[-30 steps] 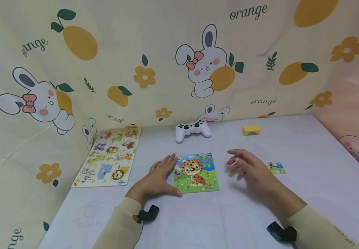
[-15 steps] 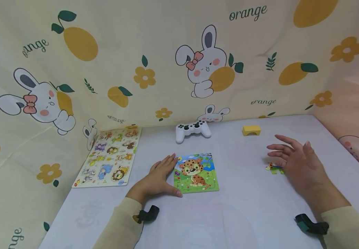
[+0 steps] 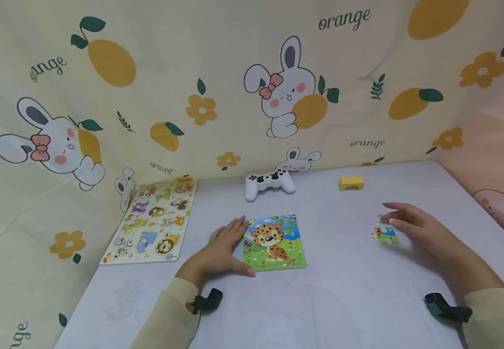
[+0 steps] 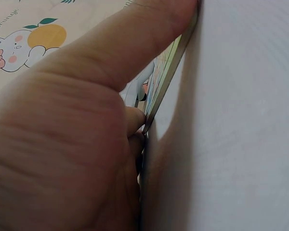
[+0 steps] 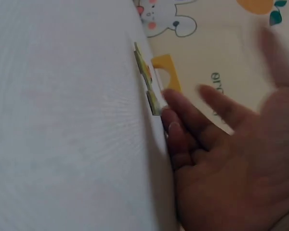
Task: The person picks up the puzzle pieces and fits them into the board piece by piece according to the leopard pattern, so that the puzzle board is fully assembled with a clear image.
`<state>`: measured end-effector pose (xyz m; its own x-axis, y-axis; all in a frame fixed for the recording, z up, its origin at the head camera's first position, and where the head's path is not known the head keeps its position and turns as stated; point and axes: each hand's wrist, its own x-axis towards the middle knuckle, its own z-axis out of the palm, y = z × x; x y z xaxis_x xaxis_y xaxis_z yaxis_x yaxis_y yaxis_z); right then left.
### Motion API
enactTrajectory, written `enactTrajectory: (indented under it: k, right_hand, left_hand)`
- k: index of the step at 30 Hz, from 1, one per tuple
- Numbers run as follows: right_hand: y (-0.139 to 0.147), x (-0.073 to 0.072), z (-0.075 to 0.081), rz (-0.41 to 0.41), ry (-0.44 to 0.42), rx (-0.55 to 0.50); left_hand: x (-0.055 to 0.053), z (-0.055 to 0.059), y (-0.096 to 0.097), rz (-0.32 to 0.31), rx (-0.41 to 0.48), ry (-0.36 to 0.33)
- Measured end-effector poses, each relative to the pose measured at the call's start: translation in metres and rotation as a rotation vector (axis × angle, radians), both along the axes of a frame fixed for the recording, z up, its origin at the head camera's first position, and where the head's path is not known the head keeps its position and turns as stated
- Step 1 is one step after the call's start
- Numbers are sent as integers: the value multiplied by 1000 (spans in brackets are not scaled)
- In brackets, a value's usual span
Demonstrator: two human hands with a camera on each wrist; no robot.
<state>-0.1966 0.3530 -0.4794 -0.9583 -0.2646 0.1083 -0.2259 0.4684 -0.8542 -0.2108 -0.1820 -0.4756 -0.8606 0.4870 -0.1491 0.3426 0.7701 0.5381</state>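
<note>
The left hand [image 3: 219,252] rests beside the square leopard jigsaw puzzle [image 3: 273,242], its fingers extended along the left side and the thumb at the lower left corner. In the left wrist view the thumb lies against the thin edge of the puzzle [image 4: 166,82]. To the right, a small blue and green jigsaw piece [image 3: 388,236] lies flat on the table. The right hand [image 3: 426,235] hovers just right of it, fingers loosely bent and apart. The right wrist view has fingertips close to the piece [image 5: 154,102], with nothing gripped.
A white game controller [image 3: 269,182] sits at the back, and a yellow arch block [image 3: 351,182] stands right of it. An animal puzzle board [image 3: 153,220] lies at the left. A printed bunny-and-orange cloth [image 3: 234,58] hangs behind the white table [image 3: 286,310].
The right hand has moved right from beside the leopard puzzle to the small piece, then turned palm down and lowered. The left hand has stayed in place.
</note>
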Motion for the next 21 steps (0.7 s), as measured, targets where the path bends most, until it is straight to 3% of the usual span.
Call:
enactTrajectory:
  k: [3, 7, 14, 21]
  right_hand:
    - [-5, -1, 2, 20, -53, 155]
    - [-11, -1, 5, 51, -102, 227]
    - [-22, 2, 11, 35, -67, 281]
    - [-29, 5, 13, -58, -103, 285]
  left_hand:
    - [0, 0, -1, -1, 4, 1]
    - [0, -1, -2, -8, 0, 5]
    - [-2, -3, -2, -17, 0, 13]
    - [-2, -4, -4, -18, -13, 14]
